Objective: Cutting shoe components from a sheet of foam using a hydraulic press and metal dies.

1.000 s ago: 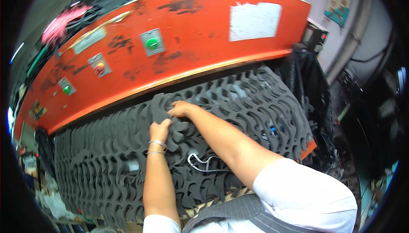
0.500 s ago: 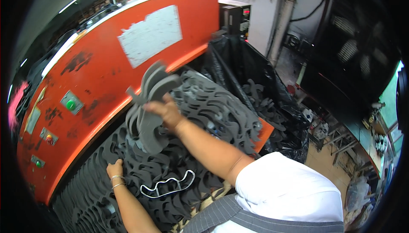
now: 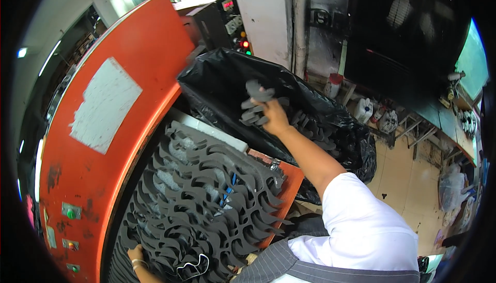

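A workshop, seen from above: a tall orange machine panel (image 3: 147, 40) curves along the left, with a torn white patch (image 3: 106, 107) and small push buttons (image 3: 71, 211) on its face. Its lower edge borders a sloping bed covered by a dark gray foam sheet (image 3: 253, 177) cut into rows of wavy crescents.

At the lower left, the left hand (image 3: 136, 254), with bangles at the wrist, rests on the sheet close to the panel, leaving only a narrow strip between them. A thin white wavy frame (image 3: 192, 266) lies on the foam to its right. The sheet's right side stops short of an orange bed edge (image 3: 289, 182).

Just beyond that edge, a black plastic bag (image 3: 227, 76) gapes wide. Over its mouth, the right hand (image 3: 274, 117) is clamped on several gray curved pieces (image 3: 252, 115), raised off the foam; more loose pieces (image 3: 318, 133) sit inside the bag. Right of the bag, a tiled floor (image 3: 398, 172) runs toward a workbench (image 3: 431, 115).

As for what is hard to make out: the left fingertips are partly lost against the foam, so I cannot tell whether those fingers are apart or together. The held pieces are blurred and overlapping, too much to count. The bag's bottom is hidden, and the left forearm is cut off below.
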A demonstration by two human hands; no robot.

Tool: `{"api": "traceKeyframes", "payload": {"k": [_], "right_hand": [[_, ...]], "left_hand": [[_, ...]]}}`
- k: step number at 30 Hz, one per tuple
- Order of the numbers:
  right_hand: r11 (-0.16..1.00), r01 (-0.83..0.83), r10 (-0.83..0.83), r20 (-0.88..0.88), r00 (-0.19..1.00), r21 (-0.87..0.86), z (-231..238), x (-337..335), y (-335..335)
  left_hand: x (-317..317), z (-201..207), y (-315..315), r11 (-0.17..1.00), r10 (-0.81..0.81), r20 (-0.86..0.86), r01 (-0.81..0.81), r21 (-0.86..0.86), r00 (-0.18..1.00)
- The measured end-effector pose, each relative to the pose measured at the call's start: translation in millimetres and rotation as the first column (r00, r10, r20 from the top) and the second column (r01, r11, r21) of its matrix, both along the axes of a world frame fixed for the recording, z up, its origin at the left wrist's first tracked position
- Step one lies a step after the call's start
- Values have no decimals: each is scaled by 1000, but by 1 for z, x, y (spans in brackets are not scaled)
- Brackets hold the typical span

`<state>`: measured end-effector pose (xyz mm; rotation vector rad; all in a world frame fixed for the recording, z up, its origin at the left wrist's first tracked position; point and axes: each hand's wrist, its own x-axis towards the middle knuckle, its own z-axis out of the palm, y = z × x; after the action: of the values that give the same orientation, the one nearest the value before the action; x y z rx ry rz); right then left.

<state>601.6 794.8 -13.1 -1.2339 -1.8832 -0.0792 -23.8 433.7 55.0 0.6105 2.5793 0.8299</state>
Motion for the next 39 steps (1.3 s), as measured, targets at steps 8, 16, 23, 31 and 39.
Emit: {"api": "traceKeyframes", "payload": {"k": [8, 16, 23, 31, 39], "right_hand": [[-582, -285, 149, -445, 883, -761, -140, -9, -47], [9, -641, -406, -589, 699, -767, -147, 98, -38], [410, -223, -783, -467, 410, -884, -77, 274, 60], [528, 618, -826, -184, 532, -583, -72, 367, -14], [-341, 410, -862, 456, 222, -846, -194, 367, -191]], "left_hand": [[140, 116, -1, 976, -210, -673, 112, -187, 709], [213, 165, 26, 781, -398, -524, 578, 239, 753], [318, 136, 186, 552, -582, 158, 245, 797, 798], [503, 13, 357, 683, -721, 588, 517, 516, 366], [514, -37, 351, -132, -894, 433, 860, -493, 111]]}}
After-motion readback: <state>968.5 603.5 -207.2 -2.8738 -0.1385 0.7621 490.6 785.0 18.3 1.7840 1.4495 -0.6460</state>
